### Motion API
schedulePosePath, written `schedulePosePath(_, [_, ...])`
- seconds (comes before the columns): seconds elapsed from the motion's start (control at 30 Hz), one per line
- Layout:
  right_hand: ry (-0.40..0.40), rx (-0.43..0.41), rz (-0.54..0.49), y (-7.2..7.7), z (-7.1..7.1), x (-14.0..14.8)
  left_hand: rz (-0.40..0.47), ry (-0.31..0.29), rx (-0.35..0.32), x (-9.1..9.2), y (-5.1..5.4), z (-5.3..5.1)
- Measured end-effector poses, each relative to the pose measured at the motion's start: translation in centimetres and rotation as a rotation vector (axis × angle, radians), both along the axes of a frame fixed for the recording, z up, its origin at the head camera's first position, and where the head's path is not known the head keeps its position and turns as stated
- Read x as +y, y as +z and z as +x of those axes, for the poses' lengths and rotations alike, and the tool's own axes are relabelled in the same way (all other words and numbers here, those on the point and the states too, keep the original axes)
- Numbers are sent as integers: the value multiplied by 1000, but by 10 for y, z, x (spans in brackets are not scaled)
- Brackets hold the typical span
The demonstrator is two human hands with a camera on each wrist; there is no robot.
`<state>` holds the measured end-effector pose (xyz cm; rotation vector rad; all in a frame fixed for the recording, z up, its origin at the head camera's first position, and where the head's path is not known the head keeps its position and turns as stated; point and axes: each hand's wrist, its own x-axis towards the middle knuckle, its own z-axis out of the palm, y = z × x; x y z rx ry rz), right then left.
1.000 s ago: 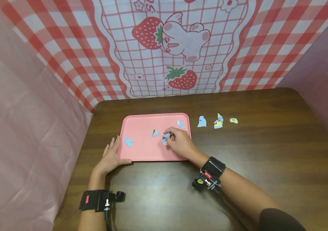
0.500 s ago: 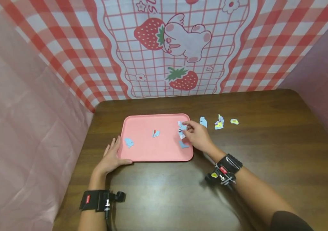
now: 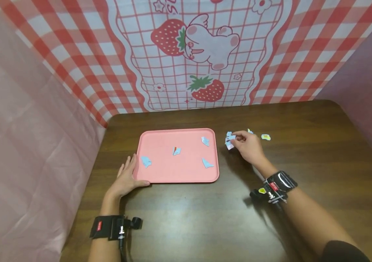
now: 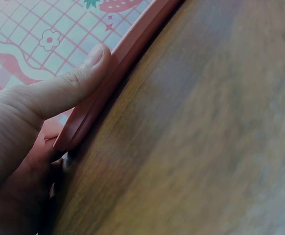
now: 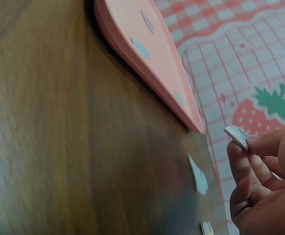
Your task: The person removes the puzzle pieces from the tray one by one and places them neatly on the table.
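My right hand (image 3: 249, 147) pinches a small light-blue puzzle piece (image 5: 238, 136) between thumb and fingertips, just right of the pink tray (image 3: 159, 140). In the right wrist view, a pale blue piece (image 5: 198, 176) lies on the table below it; in the head view the held piece partly covers that one. My left hand (image 3: 125, 182) rests at the tray's near left corner, thumb along the front rim and extended fingers against the left side. Several pieces lie in the tray: one with a red mark (image 3: 176, 151), and blue ones at left (image 3: 146, 161), upper right (image 3: 205, 141) and lower right (image 3: 207, 163).
Right of my right hand lies a small yellow piece (image 3: 265, 137). Another yellowish piece (image 3: 250, 131) is mostly hidden behind that hand. The brown wooden table (image 3: 179, 218) ends at a red-and-white strawberry cloth (image 3: 205, 69) at the back. A pink cloth (image 3: 25, 145) hangs on the left.
My right hand has carried the pinched piece rightward, out of the tray and over the table. A blue piece lies at the tray's lower right, left there by that hand. My left hand stays put.
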<state>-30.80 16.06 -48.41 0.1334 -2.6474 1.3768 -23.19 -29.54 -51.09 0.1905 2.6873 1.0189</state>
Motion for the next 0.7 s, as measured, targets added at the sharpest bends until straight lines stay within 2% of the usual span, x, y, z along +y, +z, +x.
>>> schedulePosePath(0.7, [-197,10,-25,6,-11,70,-6,0,0,0,0,0])
